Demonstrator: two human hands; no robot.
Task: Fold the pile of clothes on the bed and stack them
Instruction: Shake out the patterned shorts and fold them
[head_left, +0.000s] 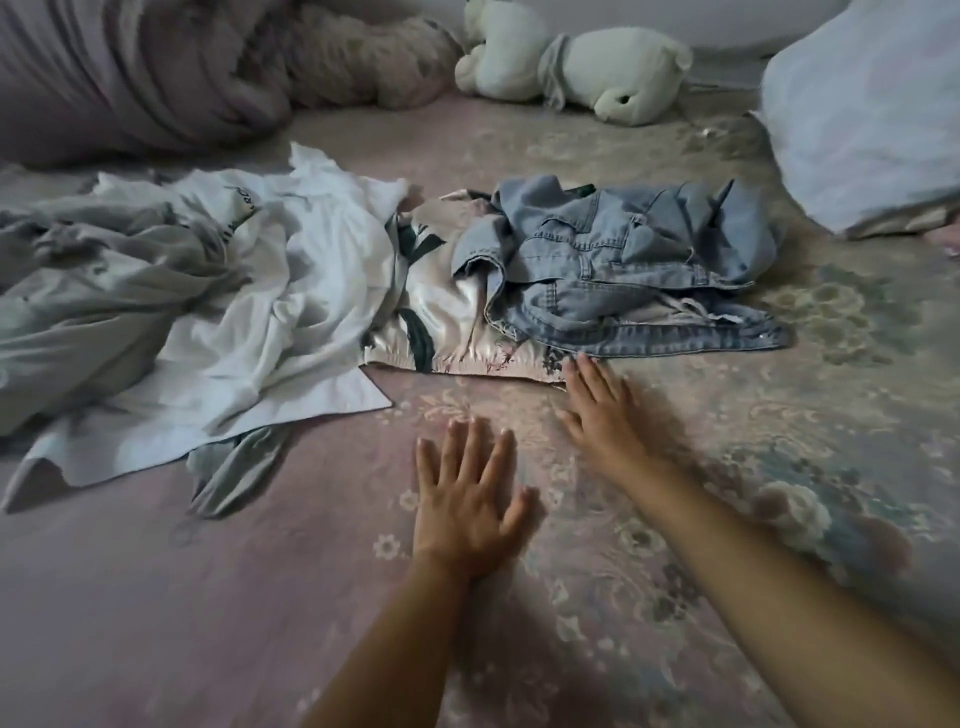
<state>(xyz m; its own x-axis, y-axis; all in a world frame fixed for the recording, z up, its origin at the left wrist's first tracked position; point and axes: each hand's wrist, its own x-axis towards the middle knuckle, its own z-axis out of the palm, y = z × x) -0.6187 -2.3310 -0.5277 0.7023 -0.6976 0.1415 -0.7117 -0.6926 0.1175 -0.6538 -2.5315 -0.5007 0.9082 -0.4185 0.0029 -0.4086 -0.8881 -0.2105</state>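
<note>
A loose pile of clothes lies across the middle of the bed. A crumpled blue denim garment (628, 265) is at the right, partly on top of a shiny pink patterned piece (441, 322). A white shirt (291, 312) spreads to the left, beside a grey-green garment (88, 291). My left hand (467, 499) lies flat on the bedsheet with its fingers spread, in front of the pile. My right hand (597, 410) stretches forward with straight fingers, its tips right at the hem of the denim and the pink piece. Neither hand holds anything.
The pink floral bedsheet (675, 597) covers the bed. A rolled quilt (130, 78) lies at the back left, a white plush bear (582, 62) at the back middle, and a pale pillow (872, 104) at the back right.
</note>
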